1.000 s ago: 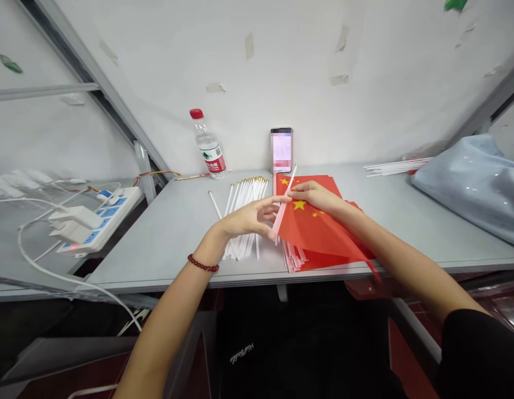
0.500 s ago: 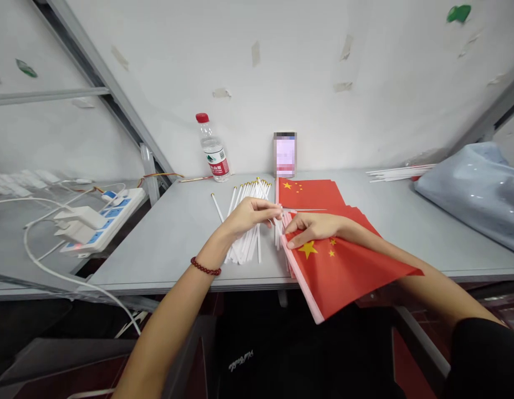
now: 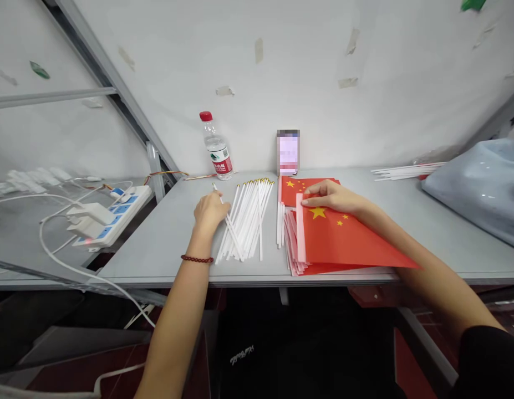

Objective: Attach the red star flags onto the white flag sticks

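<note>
My left hand [image 3: 210, 210], with a dark red bead bracelet at the wrist, is closed on a white flagstick [image 3: 230, 224] at the left side of a pile. That pile of white sticks [image 3: 253, 216] with gold tips lies fanned on the table. By its upper corner, next to the white sleeve, my right hand [image 3: 329, 197] pinches a red flag [image 3: 344, 244] with yellow stars. Under this flag lies a stack of flags [image 3: 290, 244] with pale sleeve edges. Behind my right hand is another red flag [image 3: 286, 191], with white sticks along its left edge.
A water bottle [image 3: 218, 152] and a propped phone [image 3: 288, 152] stand against the wall. To the left is a power strip [image 3: 127, 208] with plugs and loose cables. A grey-blue plastic bag [image 3: 481, 188] and more white sticks [image 3: 406, 172] are at the right.
My left hand has moved left from the flag's sleeve to the edge of the stick pile. My right hand has shifted up and slightly right, and the flag now hangs straighter over the stack.
</note>
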A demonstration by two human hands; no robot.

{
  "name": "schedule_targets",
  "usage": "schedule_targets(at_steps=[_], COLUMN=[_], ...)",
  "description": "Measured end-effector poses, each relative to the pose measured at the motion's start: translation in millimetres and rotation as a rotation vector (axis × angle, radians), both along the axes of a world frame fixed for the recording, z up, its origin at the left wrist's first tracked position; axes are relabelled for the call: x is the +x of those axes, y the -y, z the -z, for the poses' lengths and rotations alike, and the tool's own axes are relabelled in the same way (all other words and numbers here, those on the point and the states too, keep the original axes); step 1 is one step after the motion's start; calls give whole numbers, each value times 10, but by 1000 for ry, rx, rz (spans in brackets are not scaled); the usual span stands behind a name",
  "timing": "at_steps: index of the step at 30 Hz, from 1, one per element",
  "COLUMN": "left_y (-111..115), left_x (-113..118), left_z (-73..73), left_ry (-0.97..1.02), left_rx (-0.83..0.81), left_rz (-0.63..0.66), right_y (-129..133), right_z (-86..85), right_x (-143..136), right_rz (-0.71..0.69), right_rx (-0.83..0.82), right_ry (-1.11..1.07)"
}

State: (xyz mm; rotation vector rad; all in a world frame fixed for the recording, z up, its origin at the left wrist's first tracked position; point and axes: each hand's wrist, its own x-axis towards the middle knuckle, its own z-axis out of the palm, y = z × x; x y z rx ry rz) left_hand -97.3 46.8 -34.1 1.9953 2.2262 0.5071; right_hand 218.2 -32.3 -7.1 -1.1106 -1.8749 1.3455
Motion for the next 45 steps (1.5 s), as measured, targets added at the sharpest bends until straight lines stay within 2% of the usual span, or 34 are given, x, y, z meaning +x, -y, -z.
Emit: schedule_targets(at_steps=[2, 5, 14, 19, 24, 28, 30, 33, 35, 37, 39, 41, 43, 45], left_y=[17, 10, -45, -24, 13, 29, 27, 20, 17, 17, 20, 26, 33, 37], left_x=[11, 11, 23, 156, 220, 218, 214, 210, 208, 209, 215, 226, 240, 252], left_z=[-11, -13, 31, 75, 96, 74, 76, 88, 93, 91, 86, 82, 81, 80], left_ry=[-52, -58, 29, 327, 187, 180, 180, 185, 189, 186, 176, 165, 158, 158], left_rx=[-50, -114, 18, 53, 19, 5, -3, -7, 0, 17, 42, 71, 94, 107], left_rz=[-82, -104, 27, 255, 241, 261, 271, 284, 289, 288, 285, 285, 310, 365], right_y=[-33, -85, -306, -320, -340, -323, -278, -199, -174, -188, -238, -296, -335, -344], right_z=[6, 44, 361, 429, 391, 295, 219, 86, -5, -86, -140, -147, -99, -10], right_x=[28, 55, 57, 11, 86, 140, 154, 231, 352, 514, 664, 737, 695, 556], right_rz=[118, 167, 154, 109, 42, 110, 166, 275, 387, 472, 518, 539, 474, 427], right_rx=[19, 25, 180, 215, 129, 166, 175, 138, 174, 237, 220, 168, 126, 161], right_ry=[76, 134, 412, 532, 520, 396, 254, -72, -292, -406, -383, -262, -82, -5])
